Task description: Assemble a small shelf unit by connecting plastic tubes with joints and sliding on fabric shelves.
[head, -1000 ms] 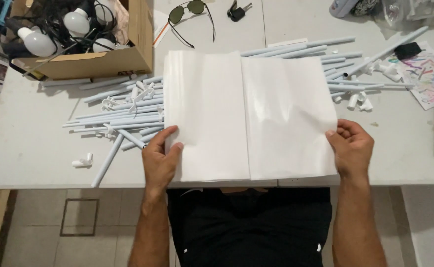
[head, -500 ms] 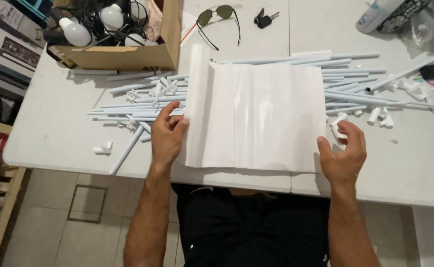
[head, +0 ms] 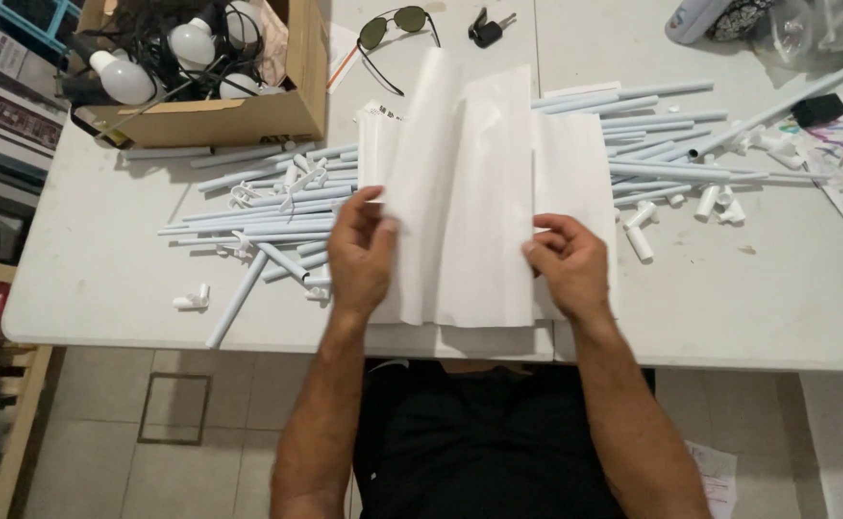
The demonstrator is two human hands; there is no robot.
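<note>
Fingers of left hand [head: 362, 252] and right hand [head: 566, 264] pinching folded white paper [head: 470, 192], table [head: 104, 279]

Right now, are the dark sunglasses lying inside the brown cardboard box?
No, the dark sunglasses lie on the white table, to the right of the brown cardboard box.

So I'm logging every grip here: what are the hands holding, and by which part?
Both hold the white paper sheet: left hand at its left fold, right hand at its right fold.
</note>
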